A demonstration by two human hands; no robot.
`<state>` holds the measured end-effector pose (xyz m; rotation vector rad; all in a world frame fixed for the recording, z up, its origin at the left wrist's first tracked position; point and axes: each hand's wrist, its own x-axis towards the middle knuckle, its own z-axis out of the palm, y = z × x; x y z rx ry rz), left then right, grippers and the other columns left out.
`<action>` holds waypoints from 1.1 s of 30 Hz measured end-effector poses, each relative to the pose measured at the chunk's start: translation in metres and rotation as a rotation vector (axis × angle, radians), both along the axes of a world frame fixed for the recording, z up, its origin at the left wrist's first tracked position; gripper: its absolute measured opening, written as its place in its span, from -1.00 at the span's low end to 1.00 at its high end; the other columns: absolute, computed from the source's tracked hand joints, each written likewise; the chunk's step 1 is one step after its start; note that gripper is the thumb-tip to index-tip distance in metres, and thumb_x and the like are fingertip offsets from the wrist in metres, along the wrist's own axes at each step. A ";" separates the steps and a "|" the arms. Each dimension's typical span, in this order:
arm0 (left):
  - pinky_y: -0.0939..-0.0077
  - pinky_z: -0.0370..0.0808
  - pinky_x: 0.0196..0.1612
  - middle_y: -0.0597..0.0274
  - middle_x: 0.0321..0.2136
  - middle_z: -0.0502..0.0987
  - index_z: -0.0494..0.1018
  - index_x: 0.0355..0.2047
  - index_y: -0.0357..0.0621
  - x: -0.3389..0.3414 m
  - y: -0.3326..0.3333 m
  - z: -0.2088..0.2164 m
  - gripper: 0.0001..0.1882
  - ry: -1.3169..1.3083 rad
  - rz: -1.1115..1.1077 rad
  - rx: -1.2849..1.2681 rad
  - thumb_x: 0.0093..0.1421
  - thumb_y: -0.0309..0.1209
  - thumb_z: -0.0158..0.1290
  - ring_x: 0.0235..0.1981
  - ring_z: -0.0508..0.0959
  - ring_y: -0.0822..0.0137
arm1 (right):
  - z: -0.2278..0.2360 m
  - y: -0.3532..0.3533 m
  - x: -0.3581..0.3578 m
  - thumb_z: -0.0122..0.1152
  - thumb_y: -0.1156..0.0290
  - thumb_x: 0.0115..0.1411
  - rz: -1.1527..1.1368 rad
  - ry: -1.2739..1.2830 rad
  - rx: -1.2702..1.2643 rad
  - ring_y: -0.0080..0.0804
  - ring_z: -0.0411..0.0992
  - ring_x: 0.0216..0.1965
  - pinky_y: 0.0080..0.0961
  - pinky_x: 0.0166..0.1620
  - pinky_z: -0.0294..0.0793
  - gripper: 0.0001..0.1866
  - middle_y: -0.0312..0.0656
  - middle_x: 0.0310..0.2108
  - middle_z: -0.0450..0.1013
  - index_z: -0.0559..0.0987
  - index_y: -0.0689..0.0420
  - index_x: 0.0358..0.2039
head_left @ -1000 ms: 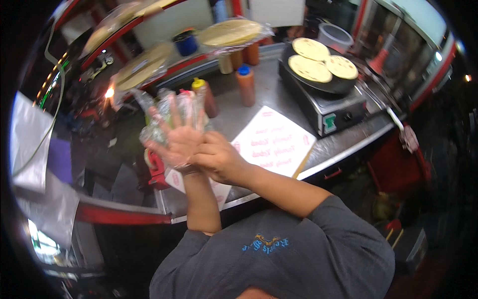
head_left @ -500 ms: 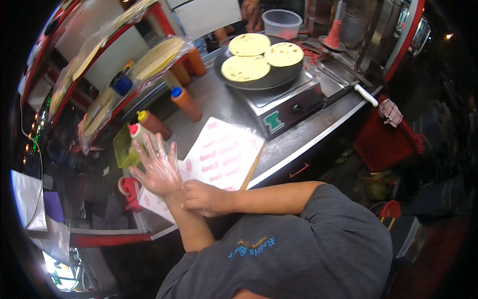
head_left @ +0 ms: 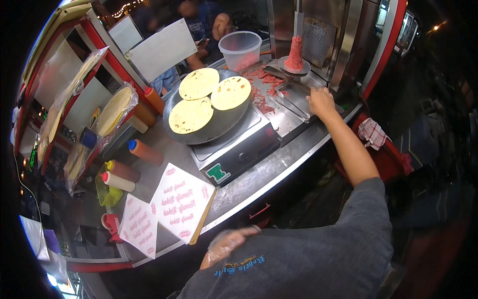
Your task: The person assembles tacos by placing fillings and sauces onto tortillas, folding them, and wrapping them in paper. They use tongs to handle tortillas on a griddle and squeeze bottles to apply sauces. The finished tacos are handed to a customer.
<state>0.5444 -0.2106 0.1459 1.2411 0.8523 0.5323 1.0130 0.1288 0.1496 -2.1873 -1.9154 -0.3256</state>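
Observation:
My right hand (head_left: 321,102) reaches out to the meat tray and is closed around the handle of a long knife (head_left: 279,74), whose blade lies toward the upper left. Beside it, a metal scoop-like tool (head_left: 295,105) rests on the tray (head_left: 286,123) among shreds of reddish meat (head_left: 261,92). A cone of meat (head_left: 295,55) stands on an upright spit just beyond. My left hand (head_left: 229,244), in a clear plastic glove, is held low before my chest, fingers loosely stretched to the right, with nothing visible in it.
Three flatbreads (head_left: 191,115) lie on a round black griddle (head_left: 224,122) over a stove. White wrapping papers (head_left: 181,202) and squeeze bottles (head_left: 147,153) are at the left. A clear tub (head_left: 240,50) stands behind. People (head_left: 206,25) are beyond the counter.
My right hand has left my left wrist, where it was at the glove, and gone to the knife handle. My gloved left hand has dropped toward my chest. The view has swung right.

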 end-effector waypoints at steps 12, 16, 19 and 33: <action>0.21 0.40 0.37 0.01 0.25 0.57 0.51 0.26 -0.15 -0.046 0.011 -0.012 -0.44 0.370 0.016 0.264 0.52 0.01 -0.05 0.30 0.53 0.01 | 0.004 0.027 -0.017 0.09 0.27 0.43 0.144 0.163 -0.213 0.20 0.55 0.11 0.07 0.13 0.53 -0.55 0.20 0.02 0.60 0.51 0.18 0.25; 0.21 0.45 0.32 0.06 0.25 0.57 0.50 0.28 -0.12 -0.055 -0.012 -0.025 -0.53 0.587 -0.027 0.230 0.53 -0.11 -0.02 0.27 0.55 0.00 | 0.014 0.032 -0.063 0.07 0.25 0.43 0.271 0.184 -0.225 0.24 0.55 0.11 0.08 0.15 0.53 -0.59 0.27 0.01 0.59 0.58 0.28 0.11; 0.24 0.46 0.30 0.04 0.22 0.60 0.50 0.27 -0.14 -0.080 -0.032 -0.042 -0.58 0.616 0.013 0.215 0.54 -0.20 -0.02 0.25 0.57 0.02 | 0.024 0.021 -0.080 0.09 0.29 0.38 0.261 0.256 -0.216 0.26 0.57 0.09 0.06 0.15 0.54 -0.63 0.29 0.00 0.60 0.66 0.32 -0.02; 0.32 0.49 0.26 -0.02 0.12 0.66 0.52 0.23 -0.27 -0.196 -0.106 -0.145 -0.63 0.191 0.535 -0.053 0.55 -0.34 -0.01 0.17 0.63 0.17 | 0.095 0.018 -0.134 0.08 0.37 0.36 0.197 -0.023 -0.493 0.08 0.69 -0.38 -0.13 -0.25 0.70 -0.67 0.29 -0.33 0.64 0.74 0.31 -0.18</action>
